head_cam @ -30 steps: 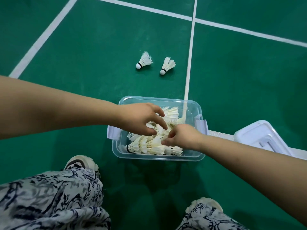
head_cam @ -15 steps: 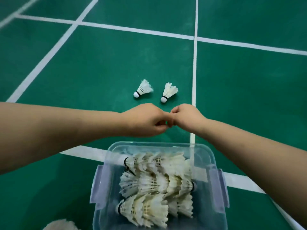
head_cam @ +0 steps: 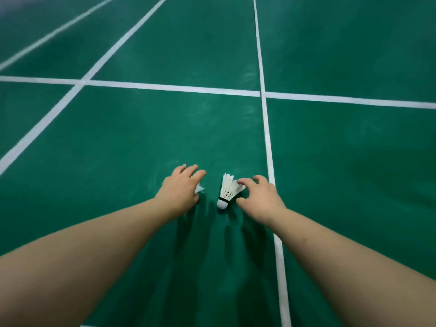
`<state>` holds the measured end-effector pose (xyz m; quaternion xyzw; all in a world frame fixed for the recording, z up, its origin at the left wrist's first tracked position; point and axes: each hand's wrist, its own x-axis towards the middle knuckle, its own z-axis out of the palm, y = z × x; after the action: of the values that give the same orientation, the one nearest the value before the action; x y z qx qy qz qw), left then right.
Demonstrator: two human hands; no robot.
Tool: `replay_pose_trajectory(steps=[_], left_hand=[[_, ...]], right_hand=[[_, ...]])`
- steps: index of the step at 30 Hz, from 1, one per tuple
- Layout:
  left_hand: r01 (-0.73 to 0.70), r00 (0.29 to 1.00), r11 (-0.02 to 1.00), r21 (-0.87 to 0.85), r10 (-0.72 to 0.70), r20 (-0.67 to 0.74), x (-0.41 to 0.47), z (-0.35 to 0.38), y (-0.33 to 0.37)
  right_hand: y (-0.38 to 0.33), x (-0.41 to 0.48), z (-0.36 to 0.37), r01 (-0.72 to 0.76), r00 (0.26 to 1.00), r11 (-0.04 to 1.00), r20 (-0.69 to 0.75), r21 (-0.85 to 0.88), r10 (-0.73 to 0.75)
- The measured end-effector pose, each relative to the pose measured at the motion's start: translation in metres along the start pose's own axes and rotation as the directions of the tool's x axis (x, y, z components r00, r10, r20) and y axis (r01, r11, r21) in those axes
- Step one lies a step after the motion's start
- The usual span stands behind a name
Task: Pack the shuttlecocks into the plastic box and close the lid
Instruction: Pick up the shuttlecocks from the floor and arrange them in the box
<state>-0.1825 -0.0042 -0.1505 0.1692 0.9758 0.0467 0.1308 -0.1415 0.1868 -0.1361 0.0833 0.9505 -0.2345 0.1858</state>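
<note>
Two shuttlecocks lie loose on the green court floor (head_cam: 141, 138), and I am reaching for both at once, one hand to each. My left hand (head_cam: 180, 191) lies over the left shuttlecock (head_cam: 199, 188) and covers nearly all of it. Only a wedge of feather shows below my fingers, so I cannot tell whether my grip has closed on it.

My right hand (head_cam: 260, 197) is spread wide and holds nothing. One fingertip touches the feather skirt of the right shuttlecock (head_cam: 227, 191), and my thumb is just beside its lower feathers. That one lies on its side with the white cork toward me, near the white line (head_cam: 271, 175) but not on it. The two shuttlecocks are close together, with a strip of bare floor between them.

I judge this to be the gathering step, at the point of picking these two up. The plastic box and its lid are out of view, so I cannot say how full the box is or where it stands.

Next, each hand has to close gently. Feathers crush and splay easily, so I should pinch low on the skirt or at the cork instead of squeezing the rim. Then I lift both, carry them back to the box and lay them in. After that, the lid goes on.
</note>
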Motion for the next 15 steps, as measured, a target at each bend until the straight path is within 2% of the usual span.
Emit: replay_pose_trajectory(steps=[6,8,12,15], left_hand=[[0.007,0.995,0.999,0.033,-0.010,0.098,0.025,0.007,-0.010],[-0.003,0.996,0.997,0.073,-0.004,0.090,0.024,0.010,-0.012],[-0.119,0.992,0.980,0.157,0.113,0.048,0.016,0.013,-0.009],[-0.183,0.983,0.977,0.110,0.180,0.037,0.012,0.011,-0.007]], right_hand=[[-0.014,0.013,0.015,-0.018,1.000,0.998,0.016,0.066,0.017],[-0.015,0.015,0.019,-0.051,0.999,0.998,0.012,0.048,0.050],[-0.012,0.011,0.024,-0.104,0.994,0.995,-0.019,0.004,0.104],[-0.012,0.007,0.025,-0.154,0.988,0.986,0.000,0.071,0.154]])
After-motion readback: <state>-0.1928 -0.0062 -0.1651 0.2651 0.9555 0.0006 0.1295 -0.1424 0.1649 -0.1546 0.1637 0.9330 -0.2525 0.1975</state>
